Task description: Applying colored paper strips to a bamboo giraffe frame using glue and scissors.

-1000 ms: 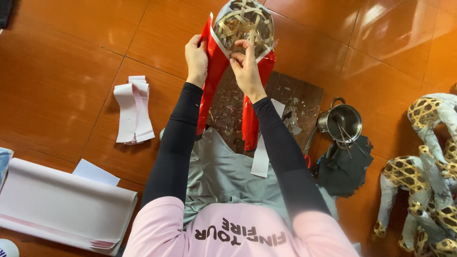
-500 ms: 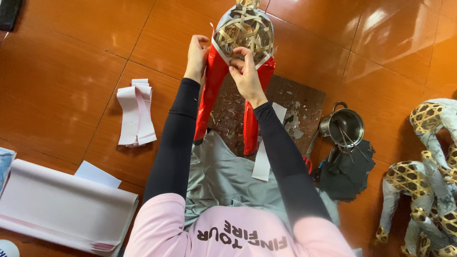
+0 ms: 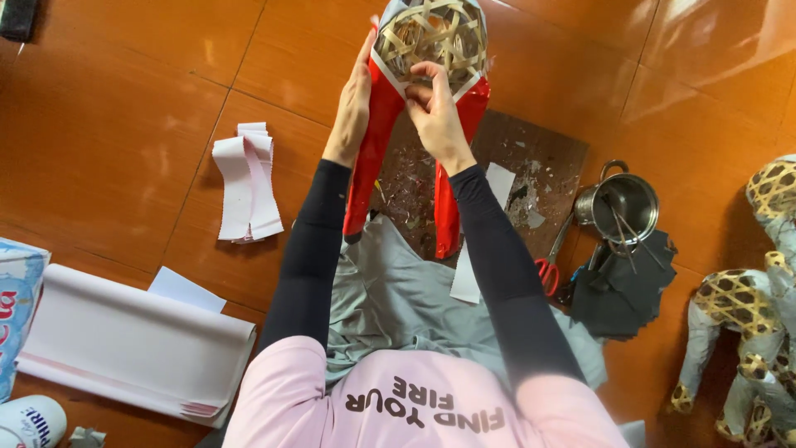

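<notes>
1. Clearly the woven bamboo frame (image 3: 431, 37) was only partly covered: red paper (image 3: 373, 133) ran down both its sides in two long legs, while its rounded top remained open lattice with a pale strip along the rim.
2. The frame was held up in the air above the stained work board (image 3: 531, 166), which lay on the tiled floor (image 3: 124, 108).
3. The left hand (image 3: 355, 104) lay flat along the frame's left edge, fingers extended and pressing the red paper there.
4. The right hand (image 3: 435, 108) had its fingers pinched narrow on the paper edge at the front of the lattice; what exactly they gripped could not be told.
5. Judging by the bare weave, most of the covering was left to do.
6. Left of the board lay folded white paper strips (image 3: 247, 182) and, nearer the person, a stack of white sheets (image 3: 133, 348).
7. Right of the board stood a metal pot (image 3: 622, 203) with sticks in it, red-handled scissors (image 3: 551, 265), dark paper pieces (image 3: 626, 286), and other half-covered bamboo figures (image 3: 746, 315).
8. Nothing blocked the hands.
</notes>
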